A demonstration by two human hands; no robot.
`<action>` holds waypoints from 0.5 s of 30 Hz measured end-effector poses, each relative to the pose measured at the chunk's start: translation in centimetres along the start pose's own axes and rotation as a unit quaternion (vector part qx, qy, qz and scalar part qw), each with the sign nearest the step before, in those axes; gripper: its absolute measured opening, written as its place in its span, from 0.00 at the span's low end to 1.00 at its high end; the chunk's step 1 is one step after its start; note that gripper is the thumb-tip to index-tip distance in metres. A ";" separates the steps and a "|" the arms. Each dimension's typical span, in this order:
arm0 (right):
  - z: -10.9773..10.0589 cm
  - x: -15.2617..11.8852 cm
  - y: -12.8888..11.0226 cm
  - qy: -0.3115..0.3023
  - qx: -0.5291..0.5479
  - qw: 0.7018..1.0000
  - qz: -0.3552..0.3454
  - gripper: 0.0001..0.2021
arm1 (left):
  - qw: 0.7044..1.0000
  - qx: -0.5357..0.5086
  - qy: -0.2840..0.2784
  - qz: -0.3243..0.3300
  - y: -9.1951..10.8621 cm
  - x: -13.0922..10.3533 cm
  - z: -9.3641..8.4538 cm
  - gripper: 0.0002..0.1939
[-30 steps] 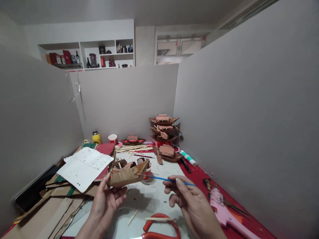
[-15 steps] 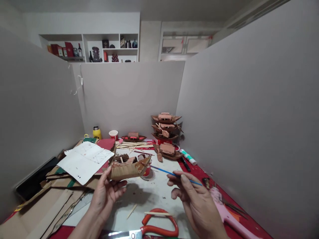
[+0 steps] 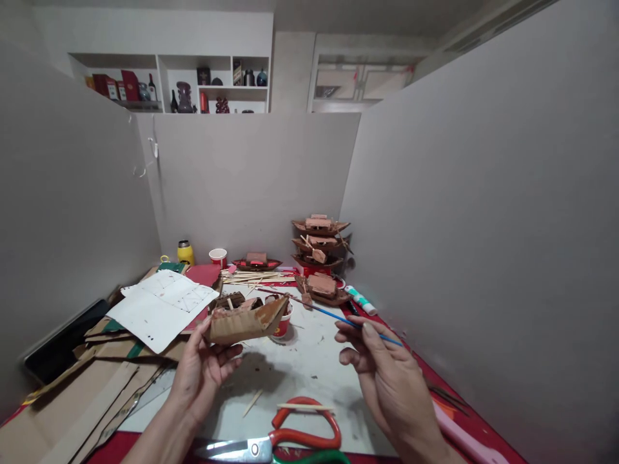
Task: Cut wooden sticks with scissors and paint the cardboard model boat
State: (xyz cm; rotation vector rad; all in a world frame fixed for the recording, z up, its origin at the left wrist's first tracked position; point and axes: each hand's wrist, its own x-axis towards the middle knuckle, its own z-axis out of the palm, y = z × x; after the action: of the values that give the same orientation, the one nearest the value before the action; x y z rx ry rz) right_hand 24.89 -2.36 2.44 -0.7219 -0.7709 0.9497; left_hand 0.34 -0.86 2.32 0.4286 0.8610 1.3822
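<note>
A small cardboard boat [image 3: 246,324] with a brown-painted pointed end is held up by my left hand [image 3: 206,361], whose fingers grip its near left end from below. My right hand [image 3: 382,361] pinches a thin blue brush [image 3: 338,317] between thumb and fingers. The brush tip points left, near the boat's raised tip, over a red and white paper cup [image 3: 282,325]. Whether the tip touches the boat is hard to tell. Reddish-brown paint shows on part of the boat's side; the rest is bare cardboard.
Orange-handled scissors [image 3: 304,441] lie at the front edge. White sheets [image 3: 162,306] rest on cardboard at left. Finished boats [image 3: 320,225] are stacked at the back, with one boat [image 3: 322,287] before them. Wooden sticks [image 3: 256,278], a yellow bottle [image 3: 185,252] and a tube [image 3: 362,300] surround the board.
The brush tip has left the boat's painted end and sits a little higher and farther back. The boat has shifted slightly left, and the whole view has moved a little.
</note>
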 end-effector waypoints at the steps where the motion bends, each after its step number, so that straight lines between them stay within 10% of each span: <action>1: 0.1 0.1 -0.2 0.001 0.003 1.000 0.002 0.14 | 1.000 0.001 0.000 0.001 0.0 0.0 0.0 0.19; 15: 0.1 -0.9 0.4 -0.078 -0.023 0.996 0.028 0.14 | 1.000 -0.003 0.004 0.005 0.0 0.1 -0.1 0.19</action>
State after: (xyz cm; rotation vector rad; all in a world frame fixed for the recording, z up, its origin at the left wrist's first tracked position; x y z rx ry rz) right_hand 24.32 -3.00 1.92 -0.7187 -0.9151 1.0504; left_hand 0.24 -0.82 2.28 0.4229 0.8620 1.3972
